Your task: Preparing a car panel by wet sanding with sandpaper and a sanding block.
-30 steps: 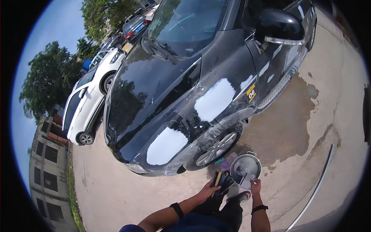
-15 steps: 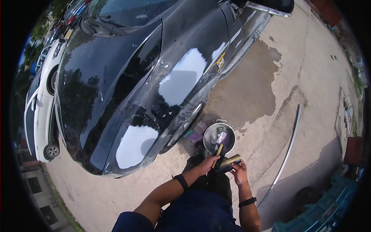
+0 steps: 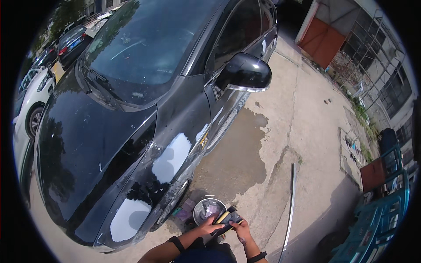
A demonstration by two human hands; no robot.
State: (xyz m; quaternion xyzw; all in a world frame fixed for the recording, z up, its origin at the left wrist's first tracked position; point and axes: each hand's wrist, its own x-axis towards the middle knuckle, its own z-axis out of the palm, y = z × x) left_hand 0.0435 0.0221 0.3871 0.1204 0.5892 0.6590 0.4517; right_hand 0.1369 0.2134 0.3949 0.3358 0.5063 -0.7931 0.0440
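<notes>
My left hand point(image 3: 210, 226) is closed around a dark sanding block point(image 3: 224, 218) with a yellowish edge. Close beside it, my right hand point(image 3: 239, 230) grips a dark grey piece with a tan edge, like a second sanding block point(image 3: 234, 216). The two pieces overlap or touch; their undersides are hidden by my fingers. Just beyond my left hand stands a round metal pot point(image 3: 197, 218) on the ground, holding water and grey and purple pieces. Purple pads point(image 3: 187, 205) lie on the wet ground left of the pot.
A black car point(image 3: 127, 162) fills the left side, with white filler patches point(image 3: 171, 160) on its front fender and its mirror point(image 3: 247, 72) sticking out. A long metal strip point(image 3: 289, 210) lies to the right. Teal metal frames point(image 3: 364, 236) stand at lower right; a white car point(image 3: 28, 118) is far left.
The view has tilted up and right, so the car and pot sit further left and lower. My hands have drawn closer together, and the two pieces now overlap more.
</notes>
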